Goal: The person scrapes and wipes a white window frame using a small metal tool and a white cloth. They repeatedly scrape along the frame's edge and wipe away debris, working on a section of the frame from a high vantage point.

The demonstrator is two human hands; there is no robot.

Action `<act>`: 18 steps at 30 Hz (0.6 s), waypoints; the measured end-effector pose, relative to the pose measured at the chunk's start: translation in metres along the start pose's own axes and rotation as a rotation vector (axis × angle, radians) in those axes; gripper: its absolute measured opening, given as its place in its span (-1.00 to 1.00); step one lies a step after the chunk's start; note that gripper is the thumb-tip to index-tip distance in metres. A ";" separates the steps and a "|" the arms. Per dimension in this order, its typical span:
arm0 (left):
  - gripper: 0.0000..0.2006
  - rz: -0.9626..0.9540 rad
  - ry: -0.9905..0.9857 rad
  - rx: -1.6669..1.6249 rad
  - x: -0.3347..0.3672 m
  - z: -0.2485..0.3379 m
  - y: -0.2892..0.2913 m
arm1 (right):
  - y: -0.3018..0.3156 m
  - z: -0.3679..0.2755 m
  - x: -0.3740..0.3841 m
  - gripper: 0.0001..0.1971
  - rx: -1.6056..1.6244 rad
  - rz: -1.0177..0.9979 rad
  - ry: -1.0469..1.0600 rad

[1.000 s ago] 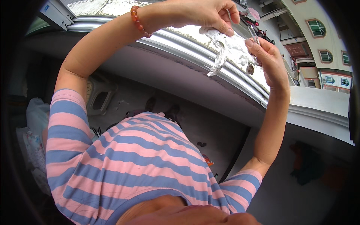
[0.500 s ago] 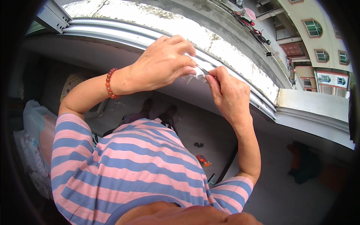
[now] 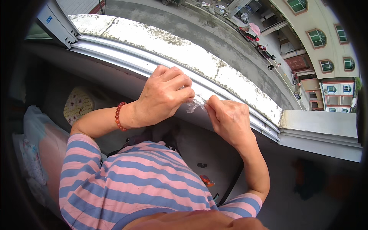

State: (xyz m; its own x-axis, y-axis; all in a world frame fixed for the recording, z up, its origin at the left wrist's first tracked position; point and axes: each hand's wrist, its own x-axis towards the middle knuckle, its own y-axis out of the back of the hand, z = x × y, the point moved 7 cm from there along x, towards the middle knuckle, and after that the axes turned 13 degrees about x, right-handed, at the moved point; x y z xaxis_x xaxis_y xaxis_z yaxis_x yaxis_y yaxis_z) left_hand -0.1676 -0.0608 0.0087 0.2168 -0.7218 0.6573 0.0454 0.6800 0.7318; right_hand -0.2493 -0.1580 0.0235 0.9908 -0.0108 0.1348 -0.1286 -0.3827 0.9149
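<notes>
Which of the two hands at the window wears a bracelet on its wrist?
The left hand: a reddish beaded bracelet circles its wrist, whereas the right hand has a bare wrist.

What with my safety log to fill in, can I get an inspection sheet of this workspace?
Surface: grooved silvery window track; stained pale ledge beyond it.
Job's things: crumpled whitish sheet, partly hidden; material unclear.
Clutter: dark scrap and orange item on the floor; translucent bag at left.
Grips: left grip and right grip each pinch the sheet; fingertips partly hidden.
Cables: nothing seen.
Surroundings: street outside, parked motorbikes, facing building.
</notes>
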 end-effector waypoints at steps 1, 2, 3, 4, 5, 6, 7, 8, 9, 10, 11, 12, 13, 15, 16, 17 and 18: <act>-0.90 -0.021 -0.005 -0.010 0.002 -0.001 -0.001 | 0.001 -0.001 0.001 -0.84 0.017 -0.011 0.007; -0.92 -0.041 -0.007 -0.025 0.003 0.000 -0.003 | 0.003 -0.001 -0.002 -0.84 0.043 0.006 0.001; -0.94 -0.062 -0.008 -0.040 0.004 -0.001 -0.004 | 0.001 0.002 0.001 -0.83 0.059 0.008 -0.001; -0.94 -0.072 -0.020 -0.039 0.005 -0.003 -0.005 | -0.001 0.006 0.003 -0.83 0.075 0.010 -0.004; -0.94 -0.065 -0.029 -0.032 0.006 -0.002 -0.005 | -0.003 0.010 0.002 -0.83 0.091 0.011 -0.016; -0.95 -0.057 -0.037 -0.024 0.007 0.000 -0.005 | -0.006 0.014 0.005 -0.83 0.094 -0.005 -0.026; -0.95 -0.050 -0.047 -0.017 0.007 0.002 -0.005 | -0.007 0.014 0.007 -0.84 0.079 -0.014 -0.040; -0.94 -0.039 -0.051 0.008 0.006 0.003 -0.004 | -0.009 0.013 0.008 -0.85 0.071 -0.029 -0.054; -0.94 -0.028 -0.057 0.033 0.006 0.005 -0.004 | -0.011 0.013 0.008 -0.86 0.064 -0.044 -0.069; -0.93 -0.017 -0.064 0.057 0.006 0.007 -0.005 | -0.010 0.014 0.008 -0.88 0.053 -0.061 -0.085; -0.92 -0.011 -0.081 0.085 0.003 0.009 -0.006 | -0.009 0.013 0.008 -0.89 0.044 -0.081 -0.101; -0.90 -0.005 -0.100 0.111 0.000 0.012 -0.010 | -0.009 0.014 0.007 -0.90 0.034 -0.100 -0.119; -0.88 0.001 -0.120 0.136 -0.001 0.015 -0.012 | -0.007 0.016 0.004 -0.90 0.064 -0.079 -0.114; -0.86 0.013 -0.150 0.146 -0.002 0.019 -0.014 | -0.001 0.023 -0.004 -0.90 0.126 -0.043 -0.110; -0.85 0.020 -0.166 0.150 -0.001 0.020 -0.015 | 0.004 0.025 -0.008 -0.91 0.140 -0.046 -0.161; -0.84 0.021 -0.152 0.130 -0.001 0.020 -0.014 | 0.008 0.026 -0.012 -0.92 0.127 -0.046 -0.168; -0.81 -0.018 -0.135 0.123 -0.005 0.017 -0.014 | 0.011 0.027 -0.016 -0.91 0.127 -0.055 -0.194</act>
State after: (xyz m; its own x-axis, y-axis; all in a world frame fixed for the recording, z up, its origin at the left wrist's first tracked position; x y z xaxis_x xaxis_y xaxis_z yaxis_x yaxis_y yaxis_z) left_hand -0.1862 -0.0692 -0.0015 0.0834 -0.7500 0.6562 -0.0736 0.6520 0.7546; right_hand -0.2652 -0.1870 0.0214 0.9872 -0.1593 -0.0010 -0.0800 -0.5009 0.8618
